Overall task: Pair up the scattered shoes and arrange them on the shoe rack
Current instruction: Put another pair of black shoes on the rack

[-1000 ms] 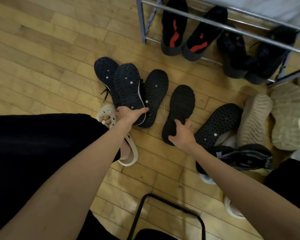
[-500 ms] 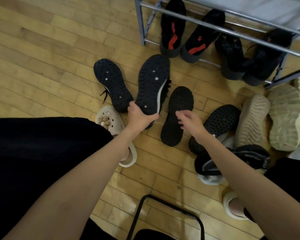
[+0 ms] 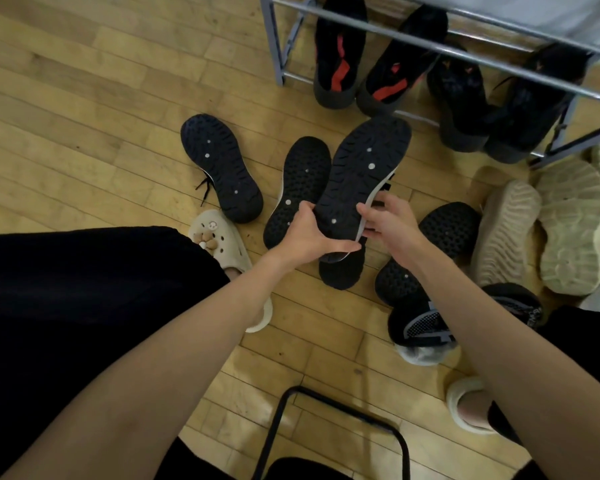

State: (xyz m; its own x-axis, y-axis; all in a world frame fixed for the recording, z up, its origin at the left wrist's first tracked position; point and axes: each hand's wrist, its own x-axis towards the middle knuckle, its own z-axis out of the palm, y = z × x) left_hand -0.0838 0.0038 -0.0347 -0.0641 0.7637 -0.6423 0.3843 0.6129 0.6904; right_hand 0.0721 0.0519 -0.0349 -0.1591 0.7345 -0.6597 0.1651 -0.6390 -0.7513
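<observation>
My left hand (image 3: 305, 233) grips the heel of a black sneaker (image 3: 364, 174), sole up, lifted over the floor. My right hand (image 3: 388, 220) touches its right edge, fingers curled on the side. Its likely mate (image 3: 222, 168) lies sole up to the left. Another black shoe (image 3: 302, 185) lies sole up under the held one, and a further black sole (image 3: 343, 271) peeks out below it. The grey metal shoe rack (image 3: 278, 43) stands at the top with two red-lined black shoes (image 3: 340, 53) and two black shoes (image 3: 461, 98) on its lowest tier.
At the right lie a black perforated sole (image 3: 444, 233), a black mesh shoe (image 3: 426, 323) and beige shoes (image 3: 568, 226) sole up. My feet wear cream clogs (image 3: 222, 240). A black chair frame (image 3: 336, 410) stands near me on the wooden floor.
My left hand has lifted the black sneaker and swung it to the right, over the other soles. My right hand left the floor shoe and came onto the held sneaker's edge.
</observation>
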